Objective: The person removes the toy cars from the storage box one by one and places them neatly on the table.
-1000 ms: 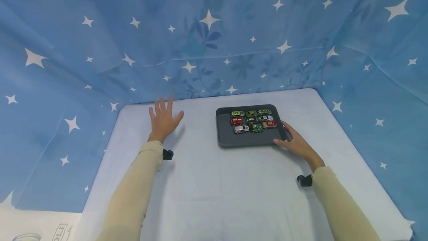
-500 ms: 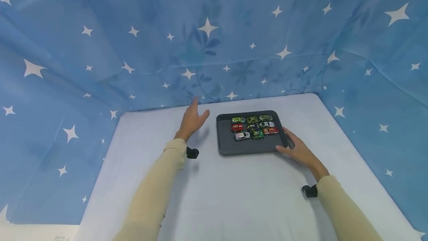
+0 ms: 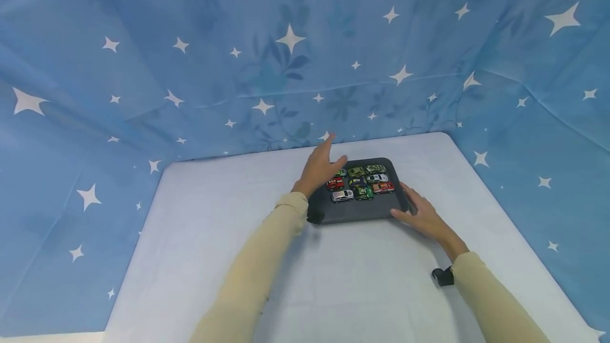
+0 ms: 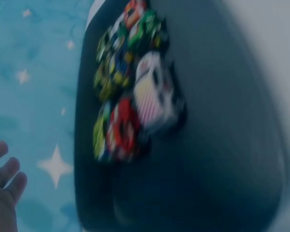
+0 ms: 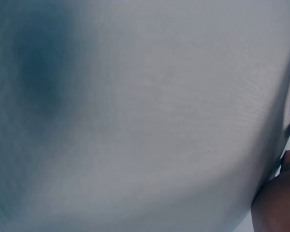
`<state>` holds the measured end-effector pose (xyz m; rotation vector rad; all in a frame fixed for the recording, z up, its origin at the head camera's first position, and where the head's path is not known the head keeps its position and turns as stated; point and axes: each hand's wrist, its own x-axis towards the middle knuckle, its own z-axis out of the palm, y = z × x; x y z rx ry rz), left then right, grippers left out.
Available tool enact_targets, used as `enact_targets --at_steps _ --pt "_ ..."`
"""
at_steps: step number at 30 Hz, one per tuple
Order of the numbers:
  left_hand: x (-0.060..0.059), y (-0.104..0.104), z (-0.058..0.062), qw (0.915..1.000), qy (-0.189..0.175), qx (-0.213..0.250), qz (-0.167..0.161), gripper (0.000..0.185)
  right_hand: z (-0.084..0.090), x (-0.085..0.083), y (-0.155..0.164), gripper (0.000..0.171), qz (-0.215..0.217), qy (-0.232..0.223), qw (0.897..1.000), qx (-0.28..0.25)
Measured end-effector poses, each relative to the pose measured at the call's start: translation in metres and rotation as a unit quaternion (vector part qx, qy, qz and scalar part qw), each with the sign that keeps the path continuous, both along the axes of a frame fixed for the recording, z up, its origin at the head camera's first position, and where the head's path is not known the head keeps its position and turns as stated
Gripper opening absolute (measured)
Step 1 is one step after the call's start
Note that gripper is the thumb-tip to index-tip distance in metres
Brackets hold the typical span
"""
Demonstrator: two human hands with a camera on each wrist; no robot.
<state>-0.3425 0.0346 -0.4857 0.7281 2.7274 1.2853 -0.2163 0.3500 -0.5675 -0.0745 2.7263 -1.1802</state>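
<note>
Left hand (image 3: 320,165) hovers spread over glossy toy cars (image 3: 362,181); right hand (image 3: 421,213), fingers flat, touches the matte rounded tray (image 3: 355,210).

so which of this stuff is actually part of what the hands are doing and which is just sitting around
In hand:
- dark grey plastic tray, right hand resting against its right edge
- small toy cars, red, green and silver, grouped at the tray's far end
- left hand, fingers spread, over the tray's left side, holding nothing

Just there:
- white cloth-covered table
- blue star-print fabric backdrop
</note>
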Motion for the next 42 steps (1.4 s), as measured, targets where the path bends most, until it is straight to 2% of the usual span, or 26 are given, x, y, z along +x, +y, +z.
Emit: enact_targets --at_steps 4,8,12,16,24,32,38,42 --pt "0.001 0.027 -0.009 0.9996 0.002 0.003 -0.027 0.076 -0.002 -0.001 0.001 0.102 -0.002 -0.002 1.000 0.009" --pt "0.000 0.050 -0.017 0.9990 0.008 -0.017 -0.040 0.071 -0.004 -0.001 0.001 0.101 -0.003 -0.002 1.000 0.019" --pt "-0.002 0.070 -0.018 0.9975 0.025 -0.030 -0.060 0.061 -0.004 0.000 0.000 0.100 -0.005 0.003 1.000 0.020" --pt "-0.006 0.082 -0.018 0.9947 0.036 -0.057 -0.077 0.052 -0.003 -0.003 -0.005 0.100 -0.006 -0.001 1.000 0.021" --pt "-0.014 0.103 -0.029 0.9849 0.043 -0.140 -0.092 0.043 -0.004 0.003 -0.004 0.099 -0.007 0.007 1.000 0.015" --pt "-0.020 0.108 -0.035 0.9744 0.021 -0.195 -0.109 0.040 -0.008 0.008 -0.003 0.099 -0.010 0.007 1.000 0.006" --pt "-0.024 0.113 -0.035 0.9662 0.035 -0.228 -0.116 0.038 -0.010 0.010 -0.003 0.099 -0.013 0.010 1.000 0.004" --pt "-0.024 0.117 -0.034 0.9560 0.053 -0.264 -0.117 0.033 -0.009 0.008 -0.003 0.099 -0.012 0.014 1.000 0.000"
